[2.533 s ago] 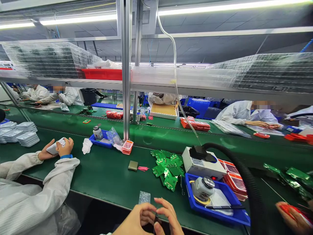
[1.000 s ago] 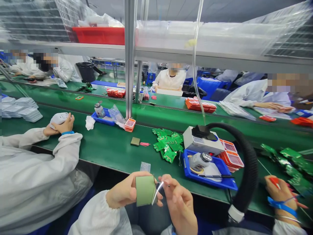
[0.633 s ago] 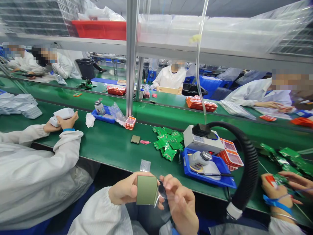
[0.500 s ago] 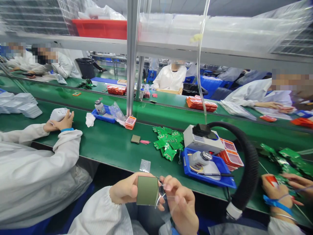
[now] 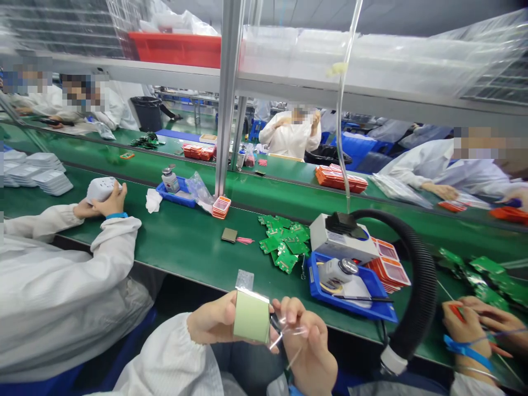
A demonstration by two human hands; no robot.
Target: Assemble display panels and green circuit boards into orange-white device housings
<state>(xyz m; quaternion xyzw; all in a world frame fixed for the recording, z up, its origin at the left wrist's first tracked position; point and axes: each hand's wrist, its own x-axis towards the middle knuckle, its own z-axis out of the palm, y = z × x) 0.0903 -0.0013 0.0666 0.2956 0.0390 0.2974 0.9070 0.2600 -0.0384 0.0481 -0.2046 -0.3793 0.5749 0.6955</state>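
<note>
You have the pale green square panel (image 5: 251, 315) raised off the worktop (image 5: 181, 253), over your lap and close to its near edge, the face turned towards you. Your left hand (image 5: 216, 320) pinches it along its left side, thumb near that edge and the other fingers mostly hidden behind. Your right hand (image 5: 311, 346) has thumb and fingertips drawn together on a thin clear film (image 5: 295, 330), just beside the panel's right edge; you cannot tell from here whether film and panel are joined.

What could go wrong, as far as one can judge: with the grip on one side only, a sharp tug on the film might twist the panel loose, and it would probably drop into your lap. A fingertip straying onto the face could smudge it, and the film may cling to your fingers.

So the panel lies between your hands, touching the left and nearest the right at its lower right corner. Just beyond it, a clear plastic piece (image 5: 245, 279) lies at the worktop's edge. Farther off are a dark square piece (image 5: 229, 235), pink strips (image 5: 245, 240), piled green circuit boards (image 5: 284, 242) and, to the right, a blue tray (image 5: 350, 308) holding a bottle (image 5: 331, 273).
</note>
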